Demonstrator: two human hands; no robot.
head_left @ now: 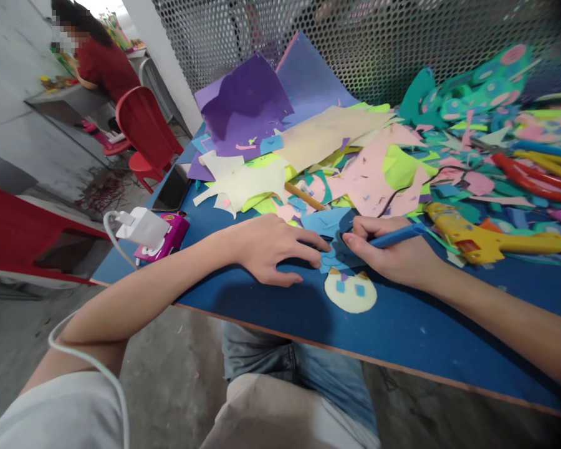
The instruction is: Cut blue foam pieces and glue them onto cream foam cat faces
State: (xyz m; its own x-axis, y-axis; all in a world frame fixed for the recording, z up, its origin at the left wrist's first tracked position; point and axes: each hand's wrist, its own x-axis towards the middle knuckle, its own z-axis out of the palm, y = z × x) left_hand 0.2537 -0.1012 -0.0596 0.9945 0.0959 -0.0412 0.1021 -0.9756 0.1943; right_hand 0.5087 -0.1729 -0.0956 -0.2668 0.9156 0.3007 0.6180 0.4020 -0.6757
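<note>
My right hand is closed around a blue pen, its lower end over a piece of light blue foam or paper; the tip is hidden by my fingers. My left hand lies palm down with fingers apart, the fingertips touching the edge of the blue piece. Just below the blue piece, a cream round cutout with two blue squares and small brown and purple bits on its top edge rests on the blue table.
Colored scraps, purple sheets and a cream offcut heap up behind my hands. At right are a yellow glue gun and red-handled scissors. A white charger and a phone sit left. Another person sits farther back.
</note>
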